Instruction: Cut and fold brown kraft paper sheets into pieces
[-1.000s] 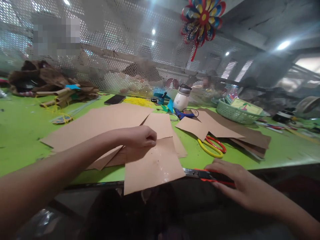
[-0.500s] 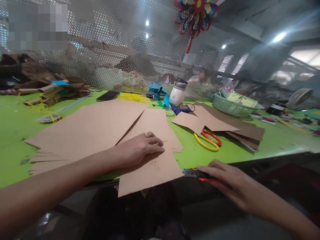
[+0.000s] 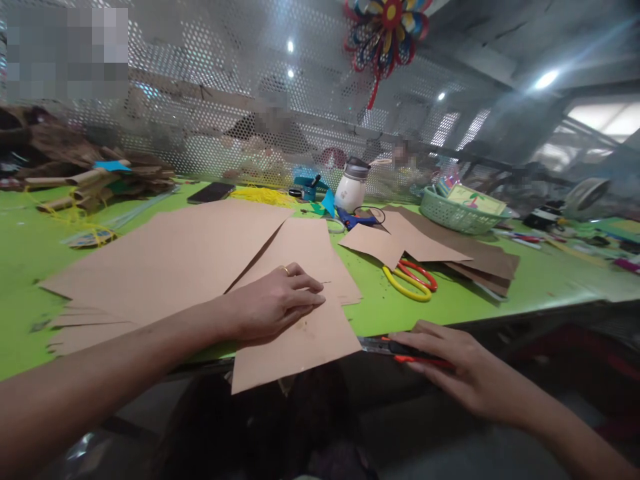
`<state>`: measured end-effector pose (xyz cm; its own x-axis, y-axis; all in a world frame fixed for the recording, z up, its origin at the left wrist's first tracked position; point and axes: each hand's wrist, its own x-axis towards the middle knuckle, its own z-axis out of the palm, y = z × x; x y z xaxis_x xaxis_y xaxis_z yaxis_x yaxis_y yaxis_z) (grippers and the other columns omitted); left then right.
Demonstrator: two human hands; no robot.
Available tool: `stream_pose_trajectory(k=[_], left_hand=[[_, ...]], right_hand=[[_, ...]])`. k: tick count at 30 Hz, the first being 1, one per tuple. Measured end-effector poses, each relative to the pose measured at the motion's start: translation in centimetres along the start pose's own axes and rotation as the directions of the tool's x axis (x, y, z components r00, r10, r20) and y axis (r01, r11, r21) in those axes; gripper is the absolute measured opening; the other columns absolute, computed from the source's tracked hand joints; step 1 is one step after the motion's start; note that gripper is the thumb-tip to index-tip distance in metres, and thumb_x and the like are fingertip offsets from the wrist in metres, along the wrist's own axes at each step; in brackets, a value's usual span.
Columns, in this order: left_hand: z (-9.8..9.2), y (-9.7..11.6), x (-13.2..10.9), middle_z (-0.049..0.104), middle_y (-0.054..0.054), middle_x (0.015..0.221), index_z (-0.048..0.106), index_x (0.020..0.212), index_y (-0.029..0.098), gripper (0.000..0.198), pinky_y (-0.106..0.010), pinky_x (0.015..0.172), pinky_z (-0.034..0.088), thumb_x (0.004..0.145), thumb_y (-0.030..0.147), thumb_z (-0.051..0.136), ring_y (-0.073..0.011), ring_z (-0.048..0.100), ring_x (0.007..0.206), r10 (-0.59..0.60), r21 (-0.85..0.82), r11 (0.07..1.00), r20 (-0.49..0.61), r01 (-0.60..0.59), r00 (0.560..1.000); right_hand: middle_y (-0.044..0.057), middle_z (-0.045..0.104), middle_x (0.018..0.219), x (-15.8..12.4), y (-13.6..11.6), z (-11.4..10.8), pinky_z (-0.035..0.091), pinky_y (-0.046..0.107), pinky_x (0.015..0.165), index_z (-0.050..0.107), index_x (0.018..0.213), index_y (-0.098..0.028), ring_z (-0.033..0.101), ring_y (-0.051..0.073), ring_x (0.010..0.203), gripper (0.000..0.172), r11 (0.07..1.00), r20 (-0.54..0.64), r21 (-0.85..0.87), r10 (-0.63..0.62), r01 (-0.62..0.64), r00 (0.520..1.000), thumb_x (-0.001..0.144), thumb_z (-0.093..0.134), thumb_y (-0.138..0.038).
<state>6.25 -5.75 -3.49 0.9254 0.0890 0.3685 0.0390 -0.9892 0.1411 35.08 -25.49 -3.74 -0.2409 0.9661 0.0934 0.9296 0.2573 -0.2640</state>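
My left hand [image 3: 280,300] lies flat on a brown sheet of paper [image 3: 295,353], fingers stretched out and pressing it down. The front of that sheet juts past the table edge. At its right front corner, the metal tip of a utility knife [image 3: 385,348] meets the paper. My right hand [image 3: 450,360] is closed round the knife's black and red handle. Under my left forearm and beyond it spreads a stack of larger brown sheets [image 3: 175,253]. Scissors [image 3: 407,283] with yellow and red handles lie to the right, their blades hidden under brown paper.
More brown sheets [image 3: 420,237] lie at the right, near a green basket [image 3: 460,217]. Behind them stand a white bottle [image 3: 351,190] and a blue glue gun [image 3: 355,219]. A phone [image 3: 211,193] and yellow strands [image 3: 265,195] lie at the back. The green table [image 3: 540,273] ends at its front edge.
The whole view has shifted slightly, so things appear a little further left. Both hands, the sheet and the knife keep nearly the same places relative to each other.
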Motion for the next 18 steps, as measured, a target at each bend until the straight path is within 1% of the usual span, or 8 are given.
stream_pose_trajectory(k=[3, 7, 12, 18], left_hand=[[-0.1, 0.2, 0.0, 0.065, -0.011, 0.118, 0.065, 0.117, 0.018, 0.031, -0.038, 0.086, 0.043, 0.099, 0.024, 0.042, -0.0231, 0.051, 0.098, 0.005, 0.021, 1.0, 0.001, -0.005, 1.0], [-0.2, 0.4, 0.0, 0.065, -0.012, 0.119, 0.065, 0.116, 0.018, 0.029, -0.038, 0.085, 0.043, 0.098, 0.024, 0.042, -0.0235, 0.051, 0.098, 0.001, 0.059, 0.998, 0.019, -0.002, 1.0], [-0.2, 0.6, 0.0, 0.064, -0.012, 0.12, 0.064, 0.114, 0.016, 0.029, -0.039, 0.086, 0.042, 0.099, 0.025, 0.041, -0.0244, 0.052, 0.098, -0.001, 0.101, 0.995, 0.045, -0.003, 0.999], [-0.2, 0.7, 0.2, 0.064, -0.011, 0.119, 0.064, 0.113, 0.017, 0.028, -0.038, 0.085, 0.042, 0.099, 0.025, 0.041, -0.0243, 0.052, 0.097, -0.001, 0.109, 0.994, 0.036, -0.003, 0.999]], right_hand=[[0.009, 0.065, 0.124, -0.2, 0.5, -0.1, 0.051, 0.04, 0.095, 0.058, 0.131, -0.033, 0.059, 0.026, 0.119, 0.038, 1.0, 0.026, 0.023, 0.016, -0.017, 1.0, 0.093, 0.052, -0.034], [0.009, 0.065, 0.123, 0.0, 0.4, -0.7, 0.049, 0.04, 0.097, 0.059, 0.129, -0.033, 0.059, 0.026, 0.117, 0.037, 0.998, 0.053, 0.052, 0.039, -0.041, 0.998, 0.093, 0.053, -0.037], [0.009, 0.067, 0.113, 1.4, -0.3, -1.8, 0.052, 0.034, 0.088, 0.059, 0.13, -0.031, 0.064, 0.022, 0.103, 0.036, 0.995, 0.122, 0.097, -0.009, -0.003, 0.992, 0.095, 0.05, -0.036], [0.01, 0.068, 0.115, 2.4, -0.3, -2.1, 0.052, 0.035, 0.088, 0.062, 0.128, -0.03, 0.064, 0.025, 0.106, 0.037, 0.993, 0.11, 0.118, -0.043, 0.03, 0.993, 0.094, 0.052, -0.04]])
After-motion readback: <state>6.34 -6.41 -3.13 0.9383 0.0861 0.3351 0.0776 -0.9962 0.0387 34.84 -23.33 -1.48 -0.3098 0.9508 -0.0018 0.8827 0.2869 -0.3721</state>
